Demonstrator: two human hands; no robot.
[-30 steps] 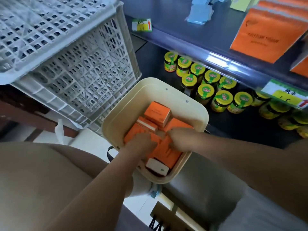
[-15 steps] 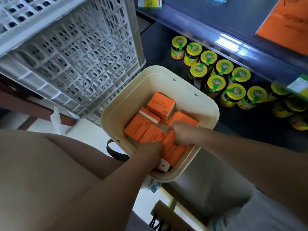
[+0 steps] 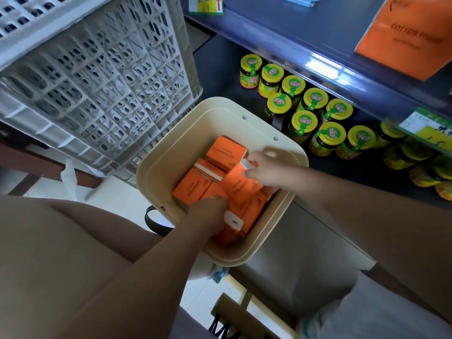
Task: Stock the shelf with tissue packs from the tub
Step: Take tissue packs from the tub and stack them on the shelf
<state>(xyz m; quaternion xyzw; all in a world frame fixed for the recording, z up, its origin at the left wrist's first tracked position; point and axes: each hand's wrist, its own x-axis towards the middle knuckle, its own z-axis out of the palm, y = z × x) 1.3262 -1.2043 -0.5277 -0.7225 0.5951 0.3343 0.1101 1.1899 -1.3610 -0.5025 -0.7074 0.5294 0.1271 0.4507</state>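
Note:
A cream tub [image 3: 168, 152] holds several orange tissue packs [image 3: 190, 188]. My right hand [image 3: 265, 168] is closed on the top end of one orange pack [image 3: 241, 185], which is tilted up out of the pile. At the tub's near side my left hand [image 3: 208, 215] is down among the packs and grips another orange pack [image 3: 230, 234] with a white end tab. A large orange tissue pack [image 3: 401, 37] stands on the dark shelf [image 3: 305, 37] above.
A grey lattice crate [image 3: 97, 77] stands left of the tub, touching its rim. Several yellow-lidded jars [image 3: 303, 121] fill the lower shelf right behind the tub. Price labels [image 3: 206, 4] hang on the shelf edge. My knee is at lower left.
My right hand has lifted one pack's end up and toward the tub's far right. My left hand stays low at the near side, now on a pack. The view shifted slightly.

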